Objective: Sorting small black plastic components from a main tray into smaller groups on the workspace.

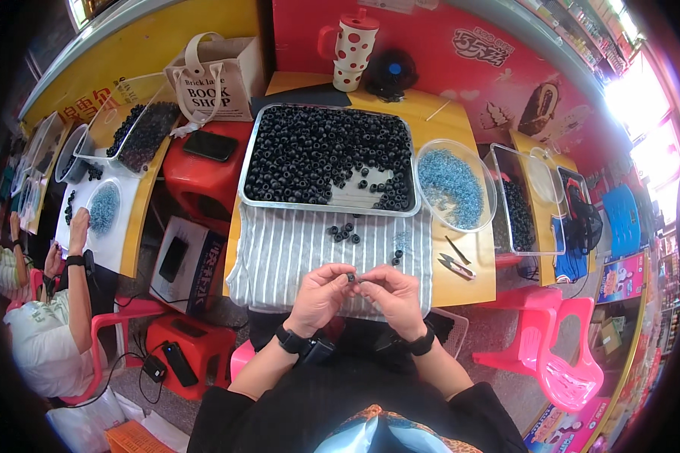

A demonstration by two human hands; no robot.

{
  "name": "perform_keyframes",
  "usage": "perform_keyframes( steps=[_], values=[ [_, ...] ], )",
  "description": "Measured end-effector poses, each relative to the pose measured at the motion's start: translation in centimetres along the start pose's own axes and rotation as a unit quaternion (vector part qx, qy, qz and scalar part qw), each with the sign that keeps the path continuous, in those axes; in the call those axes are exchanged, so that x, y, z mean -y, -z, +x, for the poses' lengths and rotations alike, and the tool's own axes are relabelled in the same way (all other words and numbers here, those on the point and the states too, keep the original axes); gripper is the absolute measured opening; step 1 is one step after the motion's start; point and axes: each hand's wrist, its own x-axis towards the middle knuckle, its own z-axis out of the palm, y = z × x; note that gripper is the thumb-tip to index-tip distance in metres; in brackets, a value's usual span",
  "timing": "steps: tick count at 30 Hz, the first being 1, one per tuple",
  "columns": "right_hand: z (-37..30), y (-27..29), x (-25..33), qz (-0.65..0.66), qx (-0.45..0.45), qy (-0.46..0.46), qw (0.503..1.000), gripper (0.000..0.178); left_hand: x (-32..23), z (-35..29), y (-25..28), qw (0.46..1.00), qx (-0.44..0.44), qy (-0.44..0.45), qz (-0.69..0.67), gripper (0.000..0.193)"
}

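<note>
My left hand (323,296) is closed, pinching a small black bead (350,277) between thumb and fingertips over the striped cloth (276,253). Close beside it, my right hand (394,303) has its thumb and fingers pressed together; whatever they pinch is too small to make out. Several loose black beads (344,233) lie on the cloth ahead of my hands. Beyond them sits a metal tray (321,205) full of black beads. At its right, a clear round container (493,198) holds small light-blue pieces. Thread snips (456,266) and dark tweezers (457,250) rest to the right.
A dotted tumbler (354,49) and a black fan (393,72) stand behind the tray. Left are a tote bag (238,68) and a red stool (181,170) bearing a phone (210,146). Another person's hand (79,224) works farther left. A pink chair (567,362) stands right.
</note>
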Motion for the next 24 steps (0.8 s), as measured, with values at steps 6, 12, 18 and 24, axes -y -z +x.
perform_keyframes(
  steps=[6,12,18,24],
  values=[
    [0.1,-0.3,-0.7,0.006,0.000,0.044,0.999,0.012,0.0,-0.1,-0.3,1.000,-0.002,-0.005,0.020,0.021],
    [0.2,-0.3,-0.8,-0.063,-0.011,0.068,0.996,0.011,0.1,-0.2,-0.3,1.000,-0.002,-0.010,0.025,0.020],
    [0.3,-0.4,-1.2,-0.102,-0.016,0.108,0.989,0.009,0.2,-0.2,-0.4,0.999,-0.003,-0.020,0.038,0.018],
    [0.5,0.1,-0.3,-0.085,0.023,0.038,0.995,0.013,0.1,-0.2,-0.4,0.999,0.000,-0.001,0.038,0.024]
  ],
)
